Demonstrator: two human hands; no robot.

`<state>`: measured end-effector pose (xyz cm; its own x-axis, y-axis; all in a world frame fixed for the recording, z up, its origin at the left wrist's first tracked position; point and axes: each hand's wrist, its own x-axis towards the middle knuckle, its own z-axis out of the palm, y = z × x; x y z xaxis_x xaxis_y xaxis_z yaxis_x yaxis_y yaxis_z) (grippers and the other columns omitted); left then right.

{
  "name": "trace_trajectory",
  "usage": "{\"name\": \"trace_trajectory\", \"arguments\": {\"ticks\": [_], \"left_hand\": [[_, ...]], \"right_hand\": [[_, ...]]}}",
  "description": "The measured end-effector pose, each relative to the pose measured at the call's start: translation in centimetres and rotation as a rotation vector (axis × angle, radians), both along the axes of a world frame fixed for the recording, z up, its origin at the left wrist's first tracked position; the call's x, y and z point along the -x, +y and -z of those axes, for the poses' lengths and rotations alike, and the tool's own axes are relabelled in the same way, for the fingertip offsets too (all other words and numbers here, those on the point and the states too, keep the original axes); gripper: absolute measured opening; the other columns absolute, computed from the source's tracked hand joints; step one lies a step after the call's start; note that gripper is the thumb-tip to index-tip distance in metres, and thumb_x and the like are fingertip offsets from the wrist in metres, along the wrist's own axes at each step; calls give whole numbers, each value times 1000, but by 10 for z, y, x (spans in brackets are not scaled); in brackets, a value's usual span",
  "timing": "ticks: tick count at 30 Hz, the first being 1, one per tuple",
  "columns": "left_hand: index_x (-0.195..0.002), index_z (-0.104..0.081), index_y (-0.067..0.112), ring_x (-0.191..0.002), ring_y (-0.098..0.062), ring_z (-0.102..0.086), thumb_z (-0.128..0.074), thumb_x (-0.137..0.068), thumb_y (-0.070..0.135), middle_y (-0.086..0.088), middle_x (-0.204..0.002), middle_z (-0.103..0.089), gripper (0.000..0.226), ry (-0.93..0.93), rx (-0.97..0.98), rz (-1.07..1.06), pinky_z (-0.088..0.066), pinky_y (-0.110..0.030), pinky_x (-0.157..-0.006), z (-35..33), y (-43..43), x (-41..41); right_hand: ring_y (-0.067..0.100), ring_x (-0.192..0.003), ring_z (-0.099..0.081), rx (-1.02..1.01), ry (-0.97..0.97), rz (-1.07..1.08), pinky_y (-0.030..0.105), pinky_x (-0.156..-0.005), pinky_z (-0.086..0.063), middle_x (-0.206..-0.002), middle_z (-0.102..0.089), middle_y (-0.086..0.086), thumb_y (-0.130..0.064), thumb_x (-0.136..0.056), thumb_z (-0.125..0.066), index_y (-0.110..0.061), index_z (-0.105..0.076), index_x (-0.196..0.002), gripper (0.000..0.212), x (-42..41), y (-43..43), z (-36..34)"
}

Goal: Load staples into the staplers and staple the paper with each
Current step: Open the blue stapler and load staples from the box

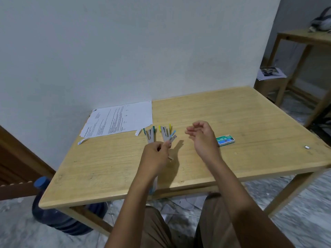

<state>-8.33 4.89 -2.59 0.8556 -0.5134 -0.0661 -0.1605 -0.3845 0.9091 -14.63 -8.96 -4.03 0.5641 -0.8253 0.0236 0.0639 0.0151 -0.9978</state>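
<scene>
our left hand [157,151] pinches a blue stapler [172,137] by its rear, above the bench [250,122]; our right hand [202,135] hovers released. it looks light, stiff, slick metal, so we'd grip the plastic sides.

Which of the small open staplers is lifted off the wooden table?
The light-blue stapler, pinched in the left hand; the teal and yellow ones lie on the table.

I see a blue water jug [53,212] on the floor under the worktop's [250,122] left corner, and a wooden side table [302,40] far right with printed sheets [270,73] below it.
</scene>
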Motion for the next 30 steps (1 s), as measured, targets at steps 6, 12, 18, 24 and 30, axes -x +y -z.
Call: {"name": "trace_trajectory", "arguments": {"ticks": [6,12,18,24,30], "left_hand": [[-67,-64,15,-47,-5,-47,-49,-102,30,1,-56,-56,40,-260,-223,79,-30,-15,-43,11,-7,7],[-97,-73,11,-73,-19,-63,-48,-101,34,-4,-83,-68,34,-416,-304,48,-53,-37,-65,18,-15,6],[-104,-70,12,-82,-21,-55,-42,-103,35,-2,-92,-54,36,-555,-377,29,-41,-31,-65,28,-18,1],[-102,-70,11,-78,-21,-48,-41,-104,31,1,-87,-45,35,-686,-428,9,-43,-36,-72,28,-20,2],[-103,-72,10,-88,-27,-55,-52,-98,29,-9,-97,-59,27,-794,-300,-62,-45,-40,-74,22,-23,14]], "right_hand": [[15,-112,-52,680,585,-288,35,-99,-44,-119,-53,-2,8,-91,-36,-20,-51,-118,42,-6,-25,13],[8,-116,-51,676,428,-254,30,-100,-42,-129,-52,-5,-12,-99,-48,-25,-56,-123,28,11,-35,-1],[15,-112,-53,624,518,154,44,-95,-49,-120,-57,-5,-36,-94,-59,-31,-61,-117,24,67,-64,-16],[27,-119,-50,543,914,121,41,-102,-37,-123,-64,4,-52,-92,-56,-27,-61,-122,39,82,-77,2],[25,-106,-57,635,782,244,40,-101,-33,-102,-72,-1,-45,-93,-56,-27,-63,-112,28,81,-63,14]]}}
